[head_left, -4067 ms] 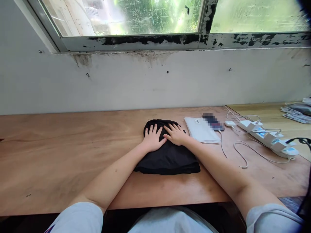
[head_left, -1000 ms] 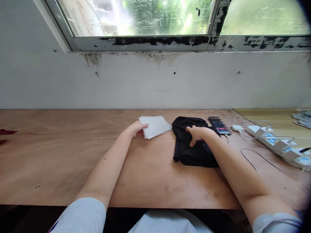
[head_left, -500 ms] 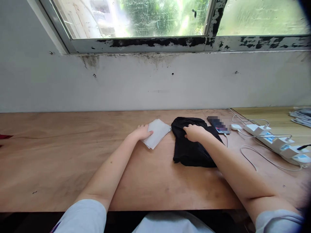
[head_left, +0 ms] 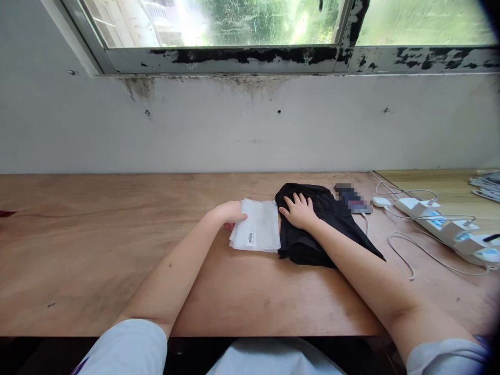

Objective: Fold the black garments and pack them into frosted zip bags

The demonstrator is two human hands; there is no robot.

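Observation:
My left hand [head_left: 232, 213] is closed on the left edge of a stack of flat white plastic bags [head_left: 261, 224], thumb on top and fingers underneath. A small barcode label shows near the stack's lower edge, and the layers do not line up exactly. Just to the right lies a crumpled black cloth [head_left: 308, 250], some kind of soft fabric whose exact form I cannot make out. On top of it my right hand [head_left: 299, 211] rests flat, fingers spread, holding nothing. The right edge of the bags meets the left edge of the cloth.
Behind the cloth lies a phone [head_left: 353, 199], partly blurred, with a white cable. A power strip [head_left: 441, 224] with several plugs and loose white cords runs along the right. Further right are bundled cables [head_left: 486, 185]. The wooden table [head_left: 97, 250] meets the wall under a window.
The white bags have turned square to me and their barcode label now shows. My right hand has shifted left and its fingers have spread flat on the cloth.

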